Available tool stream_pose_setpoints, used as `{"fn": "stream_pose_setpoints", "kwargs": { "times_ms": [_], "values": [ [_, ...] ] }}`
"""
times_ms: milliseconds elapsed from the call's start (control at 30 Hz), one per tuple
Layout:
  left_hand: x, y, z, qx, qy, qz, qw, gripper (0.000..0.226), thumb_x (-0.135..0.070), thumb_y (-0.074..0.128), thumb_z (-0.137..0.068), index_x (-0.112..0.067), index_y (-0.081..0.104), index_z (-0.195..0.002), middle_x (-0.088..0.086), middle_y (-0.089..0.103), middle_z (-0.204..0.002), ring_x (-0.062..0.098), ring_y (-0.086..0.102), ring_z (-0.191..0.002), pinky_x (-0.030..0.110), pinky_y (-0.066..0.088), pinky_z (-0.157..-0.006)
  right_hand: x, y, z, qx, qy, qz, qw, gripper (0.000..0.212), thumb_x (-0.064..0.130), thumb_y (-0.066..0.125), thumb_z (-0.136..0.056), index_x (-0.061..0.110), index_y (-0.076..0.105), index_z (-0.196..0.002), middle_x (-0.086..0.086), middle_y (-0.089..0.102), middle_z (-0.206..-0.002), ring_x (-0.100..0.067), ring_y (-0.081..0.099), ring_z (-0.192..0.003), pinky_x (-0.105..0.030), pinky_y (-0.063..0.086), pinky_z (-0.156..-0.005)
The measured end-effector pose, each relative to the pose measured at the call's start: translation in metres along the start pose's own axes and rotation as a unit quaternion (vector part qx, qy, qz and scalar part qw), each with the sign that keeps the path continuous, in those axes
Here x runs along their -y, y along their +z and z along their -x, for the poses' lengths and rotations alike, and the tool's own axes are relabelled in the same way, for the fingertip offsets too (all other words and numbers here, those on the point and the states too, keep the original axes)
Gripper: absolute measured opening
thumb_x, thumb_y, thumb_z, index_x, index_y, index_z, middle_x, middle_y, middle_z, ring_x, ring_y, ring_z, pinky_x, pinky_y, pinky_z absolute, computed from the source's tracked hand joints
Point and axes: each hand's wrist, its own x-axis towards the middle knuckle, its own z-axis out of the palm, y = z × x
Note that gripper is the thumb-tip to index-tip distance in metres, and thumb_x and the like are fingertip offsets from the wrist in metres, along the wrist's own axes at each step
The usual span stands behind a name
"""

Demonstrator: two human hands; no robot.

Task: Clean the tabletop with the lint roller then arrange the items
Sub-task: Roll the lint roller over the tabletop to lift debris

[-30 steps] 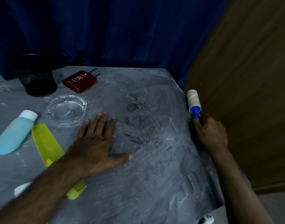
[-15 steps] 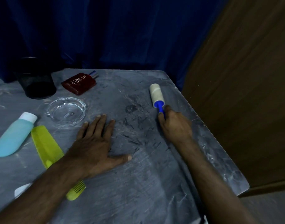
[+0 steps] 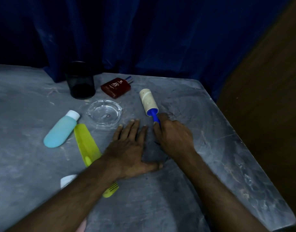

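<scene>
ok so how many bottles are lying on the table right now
2. A blue bottle lies at the left beside the yellow comb; a red bottle lies at the back near the black cup. None seem hidden.

Our right hand (image 3: 174, 137) has carried the lint roller (image 3: 148, 102) leftward across the desk (image 3: 227, 156), from its right edge a second ago to the middle, just beside our left hand (image 3: 129, 148). The roll now lies near the glass ashtray (image 3: 104, 113) and the red bottle (image 3: 116, 87).
</scene>
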Motion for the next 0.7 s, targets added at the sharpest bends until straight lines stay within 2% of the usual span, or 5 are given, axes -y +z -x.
{"fn": "stream_pose_setpoints", "kwargs": {
  "times_ms": [167,367,533,700],
  "values": [
    [-0.001,-0.004,0.002,0.001,0.001,0.011,1.000,0.132,-0.097,0.044,-0.077,-0.020,-0.014,-0.168,0.011,-0.020,-0.176,0.023,-0.022,-0.162,0.048,-0.012,-0.131,0.012,0.002,0.000,-0.009,-0.048,0.014,0.999,0.033,0.042,0.042,-0.105,0.018,0.056,-0.125,-0.012,0.074,-0.101,-0.036,0.072,-0.088,-0.041,0.054,-0.072],
    [0.001,-0.002,0.001,-0.007,0.009,0.004,1.000,0.133,-0.098,0.041,-0.076,-0.019,-0.014,-0.168,0.013,-0.018,-0.176,0.025,-0.021,-0.163,0.050,-0.011,-0.131,0.015,0.008,-0.002,-0.006,-0.066,0.009,0.998,0.040,0.046,0.038,-0.105,0.021,0.049,-0.133,-0.011,0.075,-0.094,-0.035,0.072,-0.080,-0.042,0.057,-0.069],
    [0.002,0.000,0.000,-0.006,0.002,0.005,1.000,0.132,-0.099,0.041,-0.075,-0.020,-0.012,-0.168,0.011,-0.020,-0.176,0.023,-0.021,-0.163,0.050,-0.010,-0.131,0.009,0.005,-0.002,-0.003,-0.030,-0.011,0.999,0.037,0.044,0.041,-0.105,0.017,0.054,-0.127,-0.013,0.074,-0.098,-0.037,0.071,-0.087,-0.040,0.052,-0.071],
    [0.004,0.005,-0.002,-0.011,-0.004,-0.007,1.000,0.134,-0.103,0.033,-0.071,-0.023,-0.016,-0.167,0.008,-0.025,-0.175,0.023,-0.022,-0.162,0.048,-0.013,-0.131,-0.019,-0.004,-0.005,0.018,0.063,-0.028,0.997,0.036,0.041,0.042,-0.105,0.015,0.055,-0.126,-0.017,0.074,-0.101,-0.040,0.069,-0.094,-0.041,0.048,-0.072]
  ]
}}
